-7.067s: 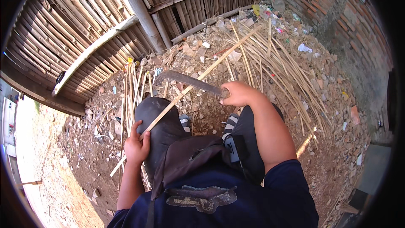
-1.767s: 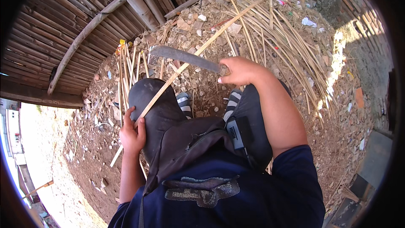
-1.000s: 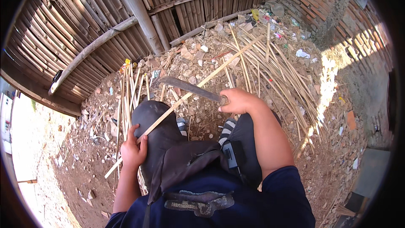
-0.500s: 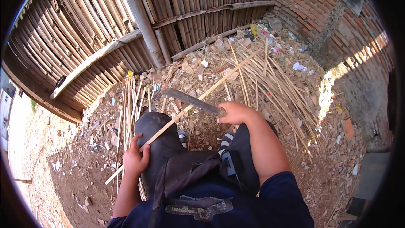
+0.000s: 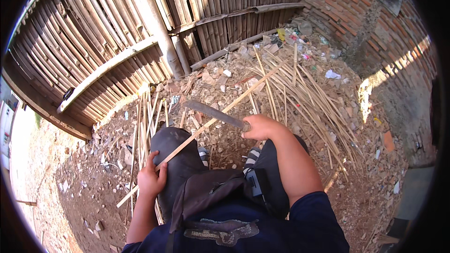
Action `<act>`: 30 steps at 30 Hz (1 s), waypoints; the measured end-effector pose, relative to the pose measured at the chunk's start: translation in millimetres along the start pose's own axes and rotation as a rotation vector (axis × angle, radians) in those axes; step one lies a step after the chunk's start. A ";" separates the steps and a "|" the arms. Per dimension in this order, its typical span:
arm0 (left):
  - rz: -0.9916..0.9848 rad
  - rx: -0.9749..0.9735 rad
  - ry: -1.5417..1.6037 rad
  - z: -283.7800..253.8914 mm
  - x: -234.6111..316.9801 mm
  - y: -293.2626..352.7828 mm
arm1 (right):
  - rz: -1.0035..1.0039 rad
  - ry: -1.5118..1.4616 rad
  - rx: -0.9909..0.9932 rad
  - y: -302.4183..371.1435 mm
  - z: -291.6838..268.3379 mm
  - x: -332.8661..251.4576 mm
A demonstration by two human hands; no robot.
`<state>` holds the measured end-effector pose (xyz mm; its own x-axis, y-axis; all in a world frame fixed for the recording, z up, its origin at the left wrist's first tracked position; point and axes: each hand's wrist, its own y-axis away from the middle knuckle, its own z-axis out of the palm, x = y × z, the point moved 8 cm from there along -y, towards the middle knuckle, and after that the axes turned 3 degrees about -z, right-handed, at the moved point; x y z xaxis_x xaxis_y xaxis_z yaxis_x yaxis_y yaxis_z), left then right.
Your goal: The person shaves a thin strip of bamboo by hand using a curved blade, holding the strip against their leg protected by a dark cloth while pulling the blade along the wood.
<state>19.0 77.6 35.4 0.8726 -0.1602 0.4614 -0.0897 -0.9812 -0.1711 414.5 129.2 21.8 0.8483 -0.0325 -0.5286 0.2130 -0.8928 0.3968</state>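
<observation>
My left hand (image 5: 151,177) is closed around the lower end of a long, pale bamboo strip (image 5: 243,95), beside my left knee. The strip slants up and away to the right, and its far end lies over other strips. In my right hand (image 5: 258,127) is the handle of a machete (image 5: 211,111), whose dark blade points left. Midway along the strip, the blade crosses it; I cannot tell how deep the edge sits against it. My right fist is above my right knee, and its fingers partly hide the handle.
Many split bamboo strips (image 5: 314,107) lie fanned on the ground at the right. Another bundle (image 5: 145,112) lies left of my left knee. Rubble and litter cover the dirt. A bamboo wall (image 5: 108,33) stands ahead, a brick wall (image 5: 342,4) at the right.
The strip's far end has shifted slightly down and left, and the machete blade a little to the right. Both hands keep their holds.
</observation>
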 end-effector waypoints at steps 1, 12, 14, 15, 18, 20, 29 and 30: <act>0.000 0.000 -0.002 -0.4 0.2 -0.1 | -0.029 0.010 0.011 -1.8 0.8 1.7; 0.006 0.003 0.002 0.8 0.9 -0.7 | -0.002 0.034 0.030 -4.5 -1.0 15.8; 0.008 0.004 0.001 1.0 0.5 -0.4 | -0.015 0.045 0.060 -5.3 -0.8 16.7; 0.008 0.007 0.000 1.0 0.3 -0.3 | -0.015 0.044 0.061 -5.3 -1.1 16.3; 0.010 0.017 -0.004 0.0 1.4 0.2 | -0.001 0.053 0.037 -4.6 0.2 16.0; 0.010 0.015 -0.005 0.2 1.0 -0.3 | -0.056 0.043 0.068 -4.4 -0.9 14.2; 0.028 0.026 0.027 0.1 3.4 0.7 | -0.037 0.085 0.073 -6.4 -0.3 15.0; 0.029 0.028 0.033 -0.1 3.5 0.7 | -0.036 0.082 0.072 -6.9 0.8 16.8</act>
<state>21.9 76.3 36.9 0.8534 -0.1929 0.4843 -0.1013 -0.9727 -0.2089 426.9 134.5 9.7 0.8780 0.0347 -0.4775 0.2114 -0.9230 0.3216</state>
